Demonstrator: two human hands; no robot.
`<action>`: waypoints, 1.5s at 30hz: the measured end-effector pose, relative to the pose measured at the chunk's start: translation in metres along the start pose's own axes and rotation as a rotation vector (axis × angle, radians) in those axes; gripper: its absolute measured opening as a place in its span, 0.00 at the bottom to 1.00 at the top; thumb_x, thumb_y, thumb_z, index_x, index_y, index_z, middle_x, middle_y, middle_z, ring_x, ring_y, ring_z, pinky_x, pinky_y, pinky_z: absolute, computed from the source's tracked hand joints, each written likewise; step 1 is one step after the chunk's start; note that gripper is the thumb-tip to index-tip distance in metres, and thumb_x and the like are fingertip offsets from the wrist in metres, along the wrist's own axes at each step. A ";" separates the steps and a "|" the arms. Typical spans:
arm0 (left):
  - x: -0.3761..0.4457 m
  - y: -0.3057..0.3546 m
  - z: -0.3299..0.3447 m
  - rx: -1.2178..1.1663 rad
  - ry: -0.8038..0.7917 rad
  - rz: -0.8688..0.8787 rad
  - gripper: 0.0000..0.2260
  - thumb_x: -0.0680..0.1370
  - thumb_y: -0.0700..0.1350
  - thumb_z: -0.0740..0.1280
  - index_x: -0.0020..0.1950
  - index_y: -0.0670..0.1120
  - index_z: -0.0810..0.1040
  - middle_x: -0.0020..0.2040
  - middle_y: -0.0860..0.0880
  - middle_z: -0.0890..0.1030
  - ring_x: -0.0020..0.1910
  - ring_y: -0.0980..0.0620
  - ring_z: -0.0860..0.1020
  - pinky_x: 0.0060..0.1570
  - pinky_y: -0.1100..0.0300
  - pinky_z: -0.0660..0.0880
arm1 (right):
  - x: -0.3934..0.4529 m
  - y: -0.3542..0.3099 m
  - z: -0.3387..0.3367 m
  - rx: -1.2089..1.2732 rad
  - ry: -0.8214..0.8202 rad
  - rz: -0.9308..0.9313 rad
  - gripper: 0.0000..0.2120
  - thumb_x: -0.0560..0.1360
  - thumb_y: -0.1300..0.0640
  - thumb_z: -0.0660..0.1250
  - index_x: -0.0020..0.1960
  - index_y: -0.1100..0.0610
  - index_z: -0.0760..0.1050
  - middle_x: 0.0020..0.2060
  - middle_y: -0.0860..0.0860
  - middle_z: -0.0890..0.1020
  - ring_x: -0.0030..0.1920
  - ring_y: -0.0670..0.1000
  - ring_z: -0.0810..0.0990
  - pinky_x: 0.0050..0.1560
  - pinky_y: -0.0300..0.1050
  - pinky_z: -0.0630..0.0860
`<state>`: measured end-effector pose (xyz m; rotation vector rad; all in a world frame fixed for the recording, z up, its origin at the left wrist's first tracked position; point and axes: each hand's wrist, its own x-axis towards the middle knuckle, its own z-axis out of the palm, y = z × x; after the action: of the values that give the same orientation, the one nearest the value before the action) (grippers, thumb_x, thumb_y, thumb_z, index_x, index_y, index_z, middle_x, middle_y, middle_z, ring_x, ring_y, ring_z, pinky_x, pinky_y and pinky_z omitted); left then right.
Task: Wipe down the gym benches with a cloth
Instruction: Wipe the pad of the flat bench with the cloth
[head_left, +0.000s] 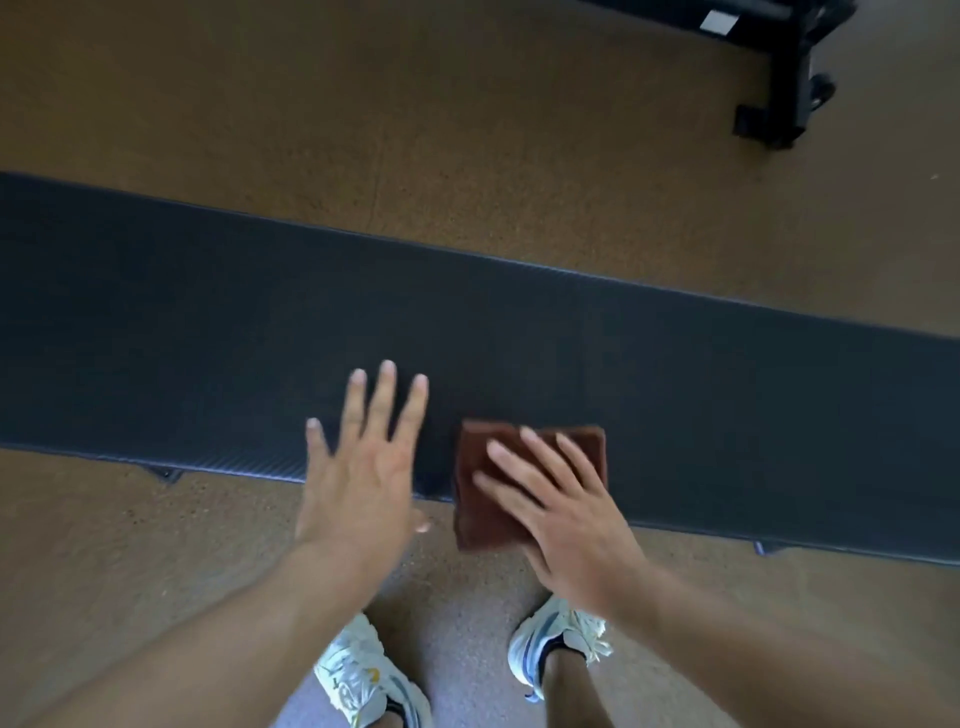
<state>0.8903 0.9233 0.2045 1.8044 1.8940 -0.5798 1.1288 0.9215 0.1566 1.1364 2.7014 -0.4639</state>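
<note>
A long dark padded table (519, 332) runs from left to right across the brown floor (363, 104). The right hand (566, 512) lies flat, fingers straight, on a folded brown cloth (480, 512) at the table's near edge, part of the cloth overhanging it. Just left of it, the left hand (363, 467) is spread wide and holds nothing. Two white trainers (363, 675) stand below. A black equipment frame (789, 73) sits far right.
</note>
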 end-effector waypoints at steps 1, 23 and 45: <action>0.006 0.013 -0.001 -0.037 -0.015 0.018 0.62 0.72 0.62 0.75 0.78 0.53 0.23 0.81 0.48 0.27 0.81 0.42 0.31 0.78 0.34 0.56 | -0.016 0.006 0.002 -0.013 -0.040 -0.051 0.40 0.75 0.49 0.66 0.84 0.43 0.56 0.85 0.46 0.55 0.85 0.55 0.50 0.83 0.60 0.50; 0.042 0.083 -0.023 -0.072 -0.175 -0.220 0.61 0.66 0.66 0.77 0.83 0.54 0.37 0.83 0.51 0.35 0.82 0.44 0.34 0.73 0.34 0.64 | -0.017 0.135 -0.017 -0.051 -0.100 -0.409 0.36 0.73 0.48 0.62 0.81 0.42 0.61 0.83 0.44 0.60 0.83 0.55 0.59 0.82 0.60 0.51; -0.026 0.055 0.047 -0.442 0.269 -0.085 0.53 0.77 0.62 0.70 0.80 0.52 0.28 0.83 0.50 0.33 0.82 0.50 0.32 0.81 0.50 0.42 | 0.041 0.135 -0.047 -0.002 0.026 0.259 0.29 0.85 0.41 0.56 0.84 0.41 0.53 0.85 0.45 0.55 0.85 0.56 0.48 0.83 0.64 0.46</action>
<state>0.9476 0.8774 0.1825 1.5741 2.0771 0.0653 1.1952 1.0541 0.1601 1.4747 2.5241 -0.4072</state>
